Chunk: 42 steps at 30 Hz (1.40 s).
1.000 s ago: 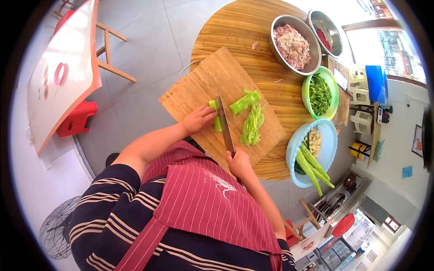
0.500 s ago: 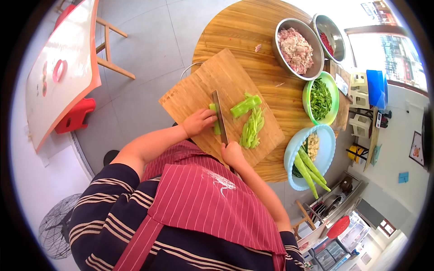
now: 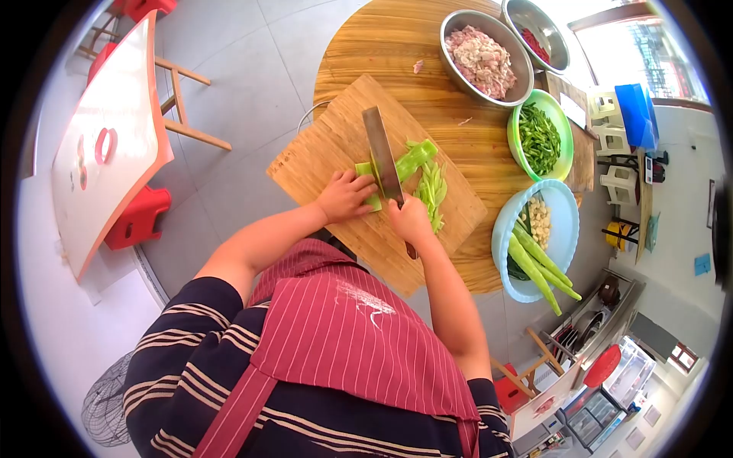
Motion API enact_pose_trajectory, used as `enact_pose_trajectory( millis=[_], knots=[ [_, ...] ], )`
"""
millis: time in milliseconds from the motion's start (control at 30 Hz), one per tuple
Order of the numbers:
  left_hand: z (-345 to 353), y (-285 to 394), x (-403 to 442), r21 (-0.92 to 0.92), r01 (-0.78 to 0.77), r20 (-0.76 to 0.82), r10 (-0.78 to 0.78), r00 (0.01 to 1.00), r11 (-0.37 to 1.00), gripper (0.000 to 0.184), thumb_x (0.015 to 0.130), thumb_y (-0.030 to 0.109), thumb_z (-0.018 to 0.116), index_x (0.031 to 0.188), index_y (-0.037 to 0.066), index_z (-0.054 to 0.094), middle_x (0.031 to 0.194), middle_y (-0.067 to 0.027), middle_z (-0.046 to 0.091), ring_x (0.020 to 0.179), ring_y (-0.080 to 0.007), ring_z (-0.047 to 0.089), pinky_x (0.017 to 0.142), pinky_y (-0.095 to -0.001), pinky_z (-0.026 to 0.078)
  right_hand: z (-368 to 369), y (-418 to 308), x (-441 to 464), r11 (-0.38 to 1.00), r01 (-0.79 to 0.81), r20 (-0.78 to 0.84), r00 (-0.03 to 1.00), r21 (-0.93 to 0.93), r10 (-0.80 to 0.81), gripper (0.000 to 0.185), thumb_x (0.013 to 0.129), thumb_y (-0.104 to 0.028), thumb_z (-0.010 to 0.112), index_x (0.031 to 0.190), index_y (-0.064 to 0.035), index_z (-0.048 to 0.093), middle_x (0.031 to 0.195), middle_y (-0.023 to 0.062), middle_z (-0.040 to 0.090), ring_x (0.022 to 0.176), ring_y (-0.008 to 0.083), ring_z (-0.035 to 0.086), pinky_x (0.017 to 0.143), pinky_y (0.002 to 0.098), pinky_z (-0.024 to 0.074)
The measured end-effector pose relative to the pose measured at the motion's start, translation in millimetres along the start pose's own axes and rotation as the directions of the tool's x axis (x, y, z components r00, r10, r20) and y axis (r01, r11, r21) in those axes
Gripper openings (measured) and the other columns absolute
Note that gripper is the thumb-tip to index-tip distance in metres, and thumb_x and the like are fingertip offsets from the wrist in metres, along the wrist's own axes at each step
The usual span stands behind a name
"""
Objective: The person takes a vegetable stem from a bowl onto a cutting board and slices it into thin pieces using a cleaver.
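Round wood table (image 3: 347, 57) over grey tile floor (image 3: 221, 53); white table (image 3: 114, 122) off to the left, red stool (image 3: 140, 219) by it.

Board (image 3: 324, 153) sits on the wood table's near side. Green piece (image 3: 364, 169) is on it, under the left hand (image 3: 347, 197): fingers bent over the top, thumb side hidden, so can't tell if it's pinched or just pressed down.

Right hand (image 3: 411, 220) is wrapped fully around the cleaver (image 3: 382, 156) handle, butt end poking out below. Blade is just right of the green piece, broad face showing; can't tell if the edge touches the board.

Right of blade: bigger chunk (image 3: 418, 158), slices (image 3: 434, 191) heaped just below it.

Bowls along table's right side: meat (image 3: 481, 62) in steel, red bits (image 3: 535, 46) in steel, chopped greens (image 3: 540, 139) in green plastic. Blue basin (image 3: 566, 221): pale cloves (image 3: 540, 220), long green veg (image 3: 534, 271) leaning over rim.
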<state>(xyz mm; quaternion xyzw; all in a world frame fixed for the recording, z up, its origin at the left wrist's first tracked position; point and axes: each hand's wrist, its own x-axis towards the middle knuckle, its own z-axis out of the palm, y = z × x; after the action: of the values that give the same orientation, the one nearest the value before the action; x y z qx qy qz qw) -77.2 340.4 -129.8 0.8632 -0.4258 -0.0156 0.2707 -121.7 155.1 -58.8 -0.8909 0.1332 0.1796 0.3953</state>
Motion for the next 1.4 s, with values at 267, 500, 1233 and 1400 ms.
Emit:
enact_pose_trajectory(
  millis=[267, 500, 1233, 1400],
  knots=[
    [-8.4, 1.5, -24.0, 0.049, -0.001, 0.107, -0.004, 0.994, 0.999, 0.046, 0.073, 0.036, 0.064, 0.111, 0.012, 0.055, 0.112, -0.0043, 0.050, 0.097, -0.0236, 0.046, 0.081, -0.0379, 0.034, -15.2, -28.4, -35.8, 0.997, -0.069, -0.019, 0.997, 0.031, 0.070, 0.031, 0.082, -0.024, 0.057, 0.092, 0.0046, 0.059, 0.072, 0.0241, 0.061, 0.069, 0.0377, 0.060, 0.063, 0.0417, 0.0467],
    [-15.9, -17.4, 39.9, 0.270, -0.089, -0.032, 0.101, 0.994, 0.959, 0.037, 0.075, 0.016, 0.059, 0.112, 0.012, 0.056, 0.111, -0.0050, 0.052, 0.103, -0.0244, 0.047, 0.084, -0.0404, 0.035, -3.4, -5.7, -89.6, 0.946, -0.198, -0.160, 0.957, 0.255, 0.243, 0.030, 0.082, -0.022, 0.058, 0.098, 0.0039, 0.058, 0.063, 0.0143, 0.057, 0.057, 0.0249, 0.056, 0.056, 0.0365, 0.0431],
    [-55.1, -123.9, 120.3, 0.011, 0.191, 0.359, -0.182, 0.915, 0.982, 0.024, 0.087, 0.015, 0.049, 0.108, 0.008, 0.058, 0.095, -0.0128, 0.058, 0.090, -0.0249, 0.056, 0.078, -0.0356, 0.045, 38.7, 38.2, -126.7, 0.981, -0.163, -0.087, 0.981, 0.102, 0.172, 0.031, 0.079, -0.024, 0.059, 0.097, 0.0012, 0.057, 0.072, 0.0176, 0.060, 0.067, 0.0318, 0.059, 0.061, 0.0400, 0.0445],
    [-56.9, -71.0, 60.2, -0.009, 0.030, -0.028, -0.030, 0.999, 1.000, 0.023, 0.078, 0.010, 0.058, 0.100, 0.008, 0.060, 0.096, -0.0122, 0.055, 0.091, -0.0302, 0.053, 0.078, -0.0389, 0.045, 23.7, 34.3, -121.2, 0.847, -0.438, 0.292, 0.888, 0.300, 0.356, 0.036, 0.083, -0.022, 0.057, 0.111, 0.0010, 0.055, 0.086, 0.0230, 0.063, 0.080, 0.0374, 0.061, 0.069, 0.0410, 0.0477]
  ],
)
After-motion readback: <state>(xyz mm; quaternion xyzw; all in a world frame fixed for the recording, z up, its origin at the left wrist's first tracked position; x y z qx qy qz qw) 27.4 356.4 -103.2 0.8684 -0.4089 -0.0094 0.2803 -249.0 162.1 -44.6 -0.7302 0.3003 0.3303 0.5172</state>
